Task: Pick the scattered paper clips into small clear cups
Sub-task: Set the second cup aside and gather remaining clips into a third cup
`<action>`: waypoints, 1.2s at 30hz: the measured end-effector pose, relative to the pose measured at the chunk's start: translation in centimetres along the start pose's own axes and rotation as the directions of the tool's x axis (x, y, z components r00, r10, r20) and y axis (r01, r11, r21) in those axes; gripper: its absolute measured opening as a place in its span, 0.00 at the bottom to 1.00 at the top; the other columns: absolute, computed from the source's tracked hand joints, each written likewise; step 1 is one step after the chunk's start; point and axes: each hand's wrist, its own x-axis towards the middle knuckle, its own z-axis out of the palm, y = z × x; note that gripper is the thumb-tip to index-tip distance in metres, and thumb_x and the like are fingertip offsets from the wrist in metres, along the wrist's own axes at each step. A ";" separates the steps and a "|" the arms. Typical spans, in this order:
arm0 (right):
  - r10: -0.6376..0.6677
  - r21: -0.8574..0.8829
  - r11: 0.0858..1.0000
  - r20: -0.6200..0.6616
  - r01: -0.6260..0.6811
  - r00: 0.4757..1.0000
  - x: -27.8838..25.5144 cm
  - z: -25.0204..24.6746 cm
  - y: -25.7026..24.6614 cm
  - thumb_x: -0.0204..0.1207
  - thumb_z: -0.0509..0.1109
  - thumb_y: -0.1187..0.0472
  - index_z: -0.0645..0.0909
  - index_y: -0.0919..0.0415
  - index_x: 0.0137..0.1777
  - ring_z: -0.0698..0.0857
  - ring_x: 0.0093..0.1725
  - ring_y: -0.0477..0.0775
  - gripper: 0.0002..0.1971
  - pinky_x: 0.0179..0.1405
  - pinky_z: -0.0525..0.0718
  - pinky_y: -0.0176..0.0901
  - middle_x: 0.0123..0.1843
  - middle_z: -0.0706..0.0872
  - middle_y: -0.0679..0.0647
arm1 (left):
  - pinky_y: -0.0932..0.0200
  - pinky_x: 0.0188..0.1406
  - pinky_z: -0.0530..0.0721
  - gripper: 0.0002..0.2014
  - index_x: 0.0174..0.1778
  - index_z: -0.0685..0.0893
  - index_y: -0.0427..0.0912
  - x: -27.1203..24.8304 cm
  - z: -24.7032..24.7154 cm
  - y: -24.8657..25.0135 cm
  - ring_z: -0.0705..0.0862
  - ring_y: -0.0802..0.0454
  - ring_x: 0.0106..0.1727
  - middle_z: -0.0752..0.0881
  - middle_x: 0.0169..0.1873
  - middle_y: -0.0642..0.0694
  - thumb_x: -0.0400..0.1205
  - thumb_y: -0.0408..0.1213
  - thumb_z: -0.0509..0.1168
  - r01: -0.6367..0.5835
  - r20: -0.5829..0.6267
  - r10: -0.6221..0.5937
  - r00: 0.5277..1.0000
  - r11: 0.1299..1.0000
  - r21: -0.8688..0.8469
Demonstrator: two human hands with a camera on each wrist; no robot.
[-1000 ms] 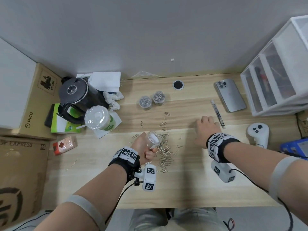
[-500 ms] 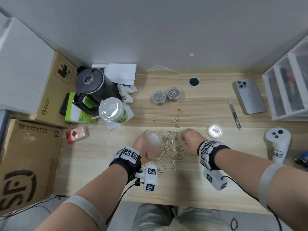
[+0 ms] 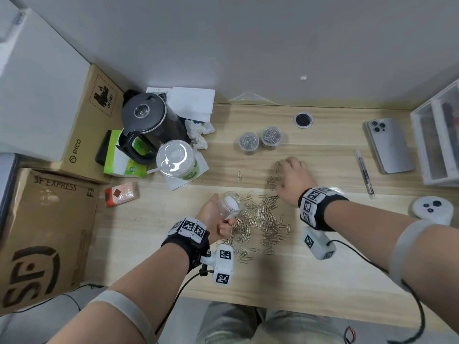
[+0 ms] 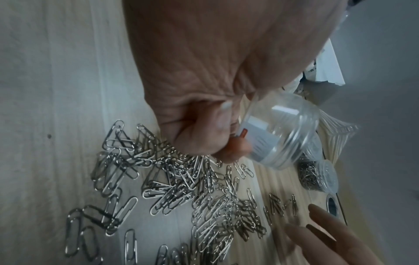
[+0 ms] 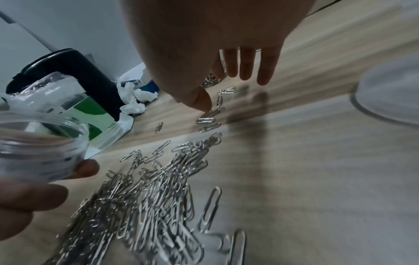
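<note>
While left hand (image 3: 213, 220) wraps empty cup (image 3: 229, 204), mouth tipped toward clips (image 3: 258, 219) heaped on bench (image 3: 323, 281), your right hand (image 3: 294, 181) lies fingers spread over far strays, likely to rake them closer; two filled cups (image 3: 260, 140) parked behind.

Left hand (image 3: 213, 220) holds an empty clear cup (image 3: 230, 205), tilted, mouth toward the heap of paper clips (image 3: 259, 220) just beyond its fingers. Right hand (image 3: 294, 181), fingers spread, rests over stray clips (image 3: 273, 180); two filled cups (image 3: 260, 139) stand beyond its fingertips.

Drawer unit (image 3: 439, 135) cut off right
</note>
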 end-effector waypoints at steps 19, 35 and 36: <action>-0.212 0.034 0.977 0.193 0.209 0.958 1.3 2.1 -5.1 0.71 0.64 0.57 0.78 0.58 0.62 0.78 0.53 0.55 0.19 0.53 0.83 0.52 0.54 0.77 0.52 | 0.67 0.15 0.59 0.37 0.43 0.80 0.39 -1.1 -2.9 0.3 0.59 0.54 0.20 0.71 0.24 0.44 0.87 0.67 0.39 -0.041 -0.007 0.041 0.999 0.996 -0.081; -0.449 -0.129 0.844 0.362 0.520 0.817 -0.4 4.8 -10.8 0.72 0.67 0.48 0.80 0.57 0.53 0.79 0.53 0.58 0.15 0.53 0.76 0.49 0.51 0.79 0.53 | 0.66 0.19 0.58 0.35 0.35 0.79 0.43 -2.9 -6.9 -1.2 0.58 0.54 0.24 0.70 0.24 0.46 0.86 0.68 0.42 -0.058 -0.064 0.054 0.996 0.996 -0.064; -0.458 -0.125 0.844 0.339 0.522 0.822 -0.4 4.9 -11.2 0.71 0.68 0.48 0.80 0.56 0.55 0.79 0.55 0.57 0.17 0.54 0.75 0.48 0.53 0.79 0.53 | 0.65 0.19 0.58 0.34 0.35 0.78 0.43 -3.0 -7.1 -1.3 0.59 0.54 0.23 0.70 0.24 0.46 0.86 0.68 0.42 -0.061 -0.060 0.057 0.997 0.996 -0.063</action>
